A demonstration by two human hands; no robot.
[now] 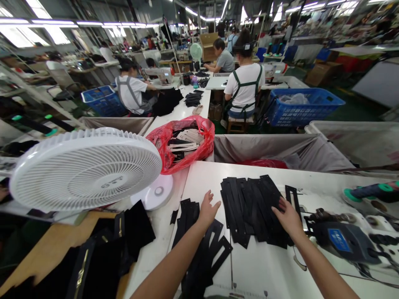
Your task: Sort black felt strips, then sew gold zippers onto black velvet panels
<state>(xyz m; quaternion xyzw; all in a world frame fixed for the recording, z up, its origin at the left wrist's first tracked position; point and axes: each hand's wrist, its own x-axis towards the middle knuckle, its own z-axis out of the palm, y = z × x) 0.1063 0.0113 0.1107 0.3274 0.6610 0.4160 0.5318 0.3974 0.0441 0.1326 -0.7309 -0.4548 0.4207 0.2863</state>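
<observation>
At one o'clock from me, the black strips (249, 211) are lying piled on the tabletop (202, 178); my left grip (207, 211) is hovering empty, fingers spread, at their nine o'clock side, while my right grip (289, 218) is resting at their three o'clock edge, whether pinching any I cannot tell. They are looking light, thin and bendy, probably prone to sliding, the outer long edges seeming the best hold. Their long axes are running roughly eleven to five o'clock.
</observation>
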